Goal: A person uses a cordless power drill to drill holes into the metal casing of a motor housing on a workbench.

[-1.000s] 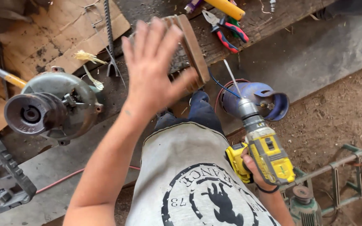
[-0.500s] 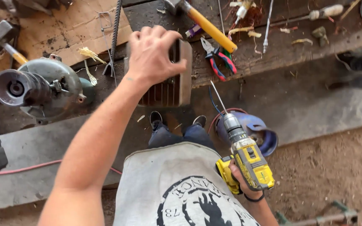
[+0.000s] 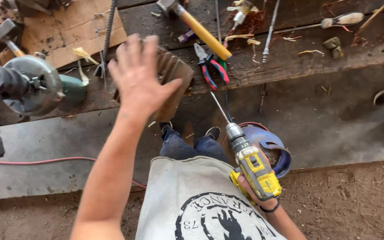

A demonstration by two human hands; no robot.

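Fingers [image 3: 132,53] now splayed, lifted off finned block [image 3: 174,78].

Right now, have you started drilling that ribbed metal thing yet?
Not yet. Done: the ribbed metal piece sits on the wooden bench. In hand: the left hand rests on it, while the right hand holds the yellow drill away. Left: the drilling; no holes visible.

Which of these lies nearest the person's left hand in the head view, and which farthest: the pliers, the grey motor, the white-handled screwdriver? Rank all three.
From the left hand:
1. Pliers, red and blue handles, just to its right on the bench.
2. Grey motor, farther off to its left.
3. White-handled screwdriver, far right, top of the bench.
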